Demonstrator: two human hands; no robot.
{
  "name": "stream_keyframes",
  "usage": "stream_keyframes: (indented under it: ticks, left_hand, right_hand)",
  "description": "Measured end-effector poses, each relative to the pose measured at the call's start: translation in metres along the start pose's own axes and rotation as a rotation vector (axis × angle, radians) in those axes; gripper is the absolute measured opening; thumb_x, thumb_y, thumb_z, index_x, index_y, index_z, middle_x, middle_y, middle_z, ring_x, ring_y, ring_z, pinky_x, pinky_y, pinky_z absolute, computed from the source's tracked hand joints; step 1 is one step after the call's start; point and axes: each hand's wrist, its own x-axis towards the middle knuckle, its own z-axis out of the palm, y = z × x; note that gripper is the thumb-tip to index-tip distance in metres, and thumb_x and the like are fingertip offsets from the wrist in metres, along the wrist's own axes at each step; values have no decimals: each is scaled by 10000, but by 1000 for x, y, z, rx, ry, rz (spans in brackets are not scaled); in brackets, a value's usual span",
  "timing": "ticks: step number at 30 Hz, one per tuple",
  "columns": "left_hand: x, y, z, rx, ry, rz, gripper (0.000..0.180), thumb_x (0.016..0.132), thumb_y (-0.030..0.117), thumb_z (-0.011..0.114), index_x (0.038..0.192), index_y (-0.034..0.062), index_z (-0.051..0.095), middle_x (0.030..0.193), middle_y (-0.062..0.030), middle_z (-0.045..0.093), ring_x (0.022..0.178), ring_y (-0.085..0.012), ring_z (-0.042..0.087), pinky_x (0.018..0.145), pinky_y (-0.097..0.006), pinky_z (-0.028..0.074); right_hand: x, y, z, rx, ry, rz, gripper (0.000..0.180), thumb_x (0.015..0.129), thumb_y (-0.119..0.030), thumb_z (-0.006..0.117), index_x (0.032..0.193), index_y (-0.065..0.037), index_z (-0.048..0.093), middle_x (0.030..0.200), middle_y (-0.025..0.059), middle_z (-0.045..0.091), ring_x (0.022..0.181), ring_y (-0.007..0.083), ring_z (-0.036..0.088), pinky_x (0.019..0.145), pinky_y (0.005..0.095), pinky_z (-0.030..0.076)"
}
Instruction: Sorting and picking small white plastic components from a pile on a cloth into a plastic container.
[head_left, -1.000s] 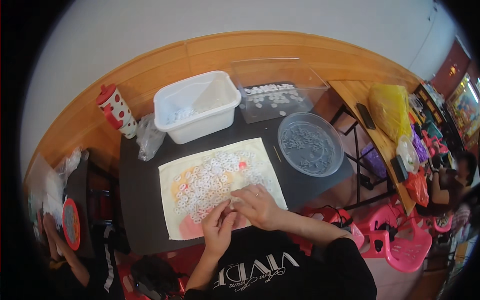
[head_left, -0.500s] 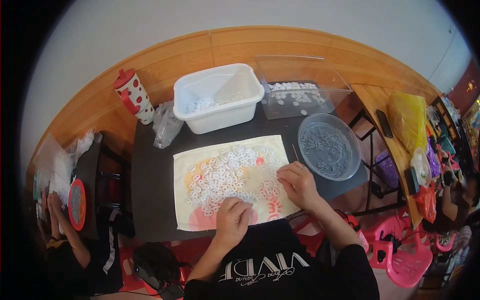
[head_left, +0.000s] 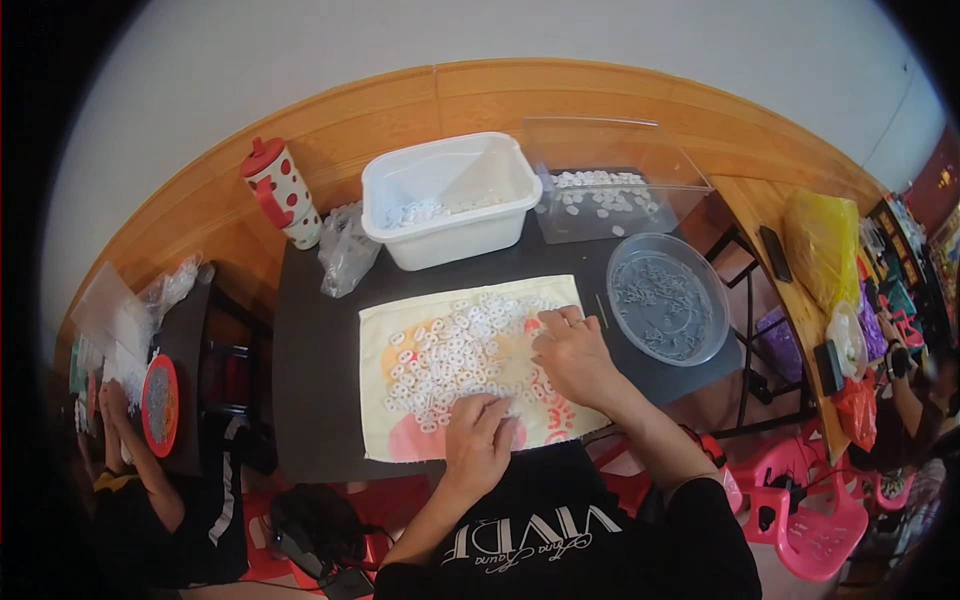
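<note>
Here, nearest to us, the left hand (head_left: 478, 440) rests palm down on the lower edge of the cloth (head_left: 400, 440), fingers curled onto the small white pieces (head_left: 450, 360); we cannot tell whether it pinches one or only presses them. The right hand (head_left: 572, 355) lies flat and spread over the right part of the same heap, holding nothing that we can see. The pieces lie in a loose, unsorted layer across the middle and upper part of the cloth, which covers the near half of the dark table (head_left: 310, 380). Beyond it stand the round clear dish (head_left: 668, 297) to the right, holding a thin scatter of similar pieces, the white tub (head_left: 450, 210) with a few at its bottom, and the clear tray (head_left: 610, 185) with a further scatter. We judge the sorting to be in its middle stretch: some pieces already sit in the containers, while the bulk remains on the cloth. Compared with the frame one second earlier, both hands have separated from a joined position at the near edge of the cloth and moved out over the heap; the containers are unchanged in position.
</note>
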Motion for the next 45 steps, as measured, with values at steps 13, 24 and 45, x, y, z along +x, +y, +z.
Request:
stream_keyframes:
  ticks: [13,24,45]
  left_hand:
    - [-4,-3,-1,-16,10,14,272,757,1,752,1021,-24,689,1004,-136,629,892,-293,615,735,-343,519]
    - [-4,-4,-6,-491,145,-243,245,879,-58,656,1124,-50,656,991,-87,646,879,-157,628,773,-262,514]
    - [-4,-12,6,-650,89,-281,74,877,-75,662,940,-41,678,871,-50,618,746,-101,562,680,-218,442]
  right_hand:
    - [12,-12,2,-135,-106,119,231,769,-202,704,924,-30,713,1127,158,597,1145,343,502,825,492,390]
    - [-6,-29,-6,431,111,-295,97,791,-86,623,846,-33,564,918,124,578,797,320,603,681,414,481]
    - [-74,122,-75,2,193,177,130,746,-3,641,873,-26,625,795,149,655,795,361,649,703,467,509]
